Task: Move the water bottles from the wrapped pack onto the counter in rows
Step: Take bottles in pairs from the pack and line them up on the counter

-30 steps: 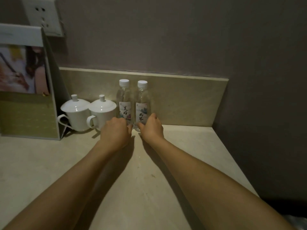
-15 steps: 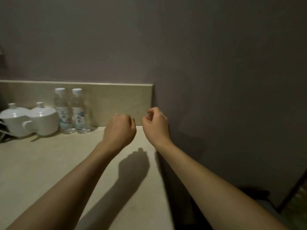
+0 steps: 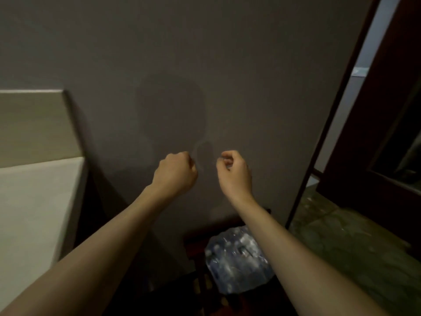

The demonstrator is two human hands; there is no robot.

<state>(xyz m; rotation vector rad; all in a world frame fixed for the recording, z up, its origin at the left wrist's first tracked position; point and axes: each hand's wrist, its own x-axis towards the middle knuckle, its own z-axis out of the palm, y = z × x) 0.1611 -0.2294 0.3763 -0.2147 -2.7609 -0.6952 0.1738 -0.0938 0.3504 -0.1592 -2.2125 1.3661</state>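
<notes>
The wrapped pack of water bottles (image 3: pixel 237 258) lies low on a dark slatted stand, partly hidden behind my right forearm. My left hand (image 3: pixel 174 173) hangs in the air in front of the grey wall, fingers curled into a loose fist with nothing in it. My right hand (image 3: pixel 234 173) is beside it, fingers curled, also holding nothing. Both hands are well above the pack. The counter (image 3: pixel 34 201) shows only as a pale corner at the left; the bottles standing on it are out of view.
A beige backsplash (image 3: pixel 34 126) runs above the counter. The grey wall (image 3: pixel 205 65) fills the middle. A dark door frame (image 3: pixel 337 106) and dark wooden furniture (image 3: pixel 387 133) stand at the right, over a greenish floor (image 3: pixel 353 247).
My view has swung right, away from the two bottles and cups on the counter, toward the pack on the floor stand. Both hands let go of the bottles and moved right with it.
</notes>
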